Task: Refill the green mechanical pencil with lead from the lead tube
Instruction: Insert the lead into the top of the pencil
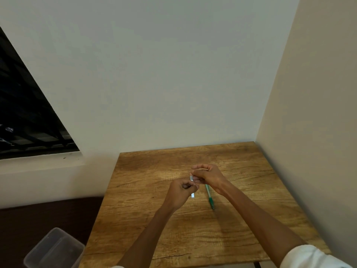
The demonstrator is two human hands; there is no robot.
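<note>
The green mechanical pencil (210, 198) is held in my right hand (209, 176), with its tip end slanting down toward me over the wooden table (193, 229). Its upper end is hidden inside my fingers. My left hand (180, 190) pinches a small pale lead tube (192, 194), whose lower end sticks out below my fingers. Another pale piece (191, 178) shows just above, between the two hands. Both hands meet above the middle of the table. No loose lead can be made out.
The table stands in a corner, with walls close behind and to the right. A clear plastic container (54, 250) sits low at the left beside the table, over a dark surface. A dark window (29, 113) is at the left.
</note>
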